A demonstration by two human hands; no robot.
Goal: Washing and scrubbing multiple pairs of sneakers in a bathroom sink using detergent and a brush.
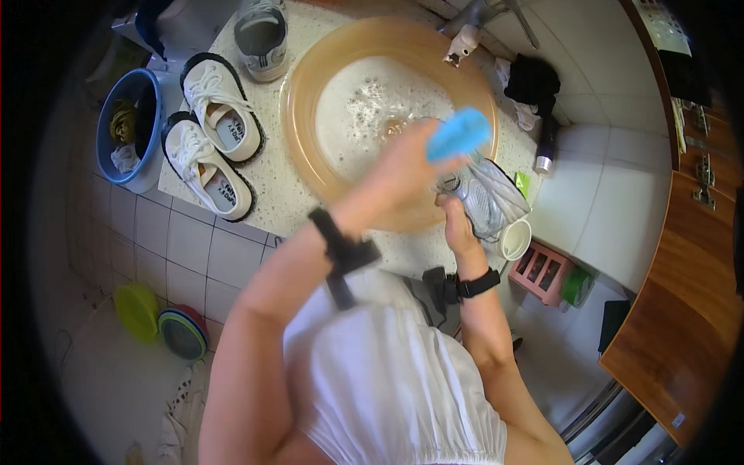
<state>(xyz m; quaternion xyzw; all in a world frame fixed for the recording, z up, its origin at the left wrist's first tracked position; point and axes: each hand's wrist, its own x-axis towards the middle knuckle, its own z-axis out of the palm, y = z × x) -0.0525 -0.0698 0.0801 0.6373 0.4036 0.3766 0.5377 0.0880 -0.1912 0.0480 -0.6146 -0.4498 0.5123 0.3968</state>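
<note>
My left hand point(407, 152) grips a blue scrub brush point(460, 133), both blurred, over the right side of a tan plastic basin point(302, 122). Just below the brush is a silver-grey mesh sneaker point(487, 195), tilted at the basin's right edge. My right hand point(456, 224) holds this sneaker from underneath. Whether the bristles touch it cannot be made out; the brush and left hand hide part of the shoe. White foamy water point(343, 122) stands in the basin. Black straps circle both wrists.
Left on the speckled counter point(267, 168) sit a pair of white lace-up shoes point(218, 104) and another grey sneaker point(261, 40). A faucet point(465, 43) overhangs the basin's back right. A white cup point(515, 239) stands by the sneaker. A blue bucket point(103, 148) holds cloths.
</note>
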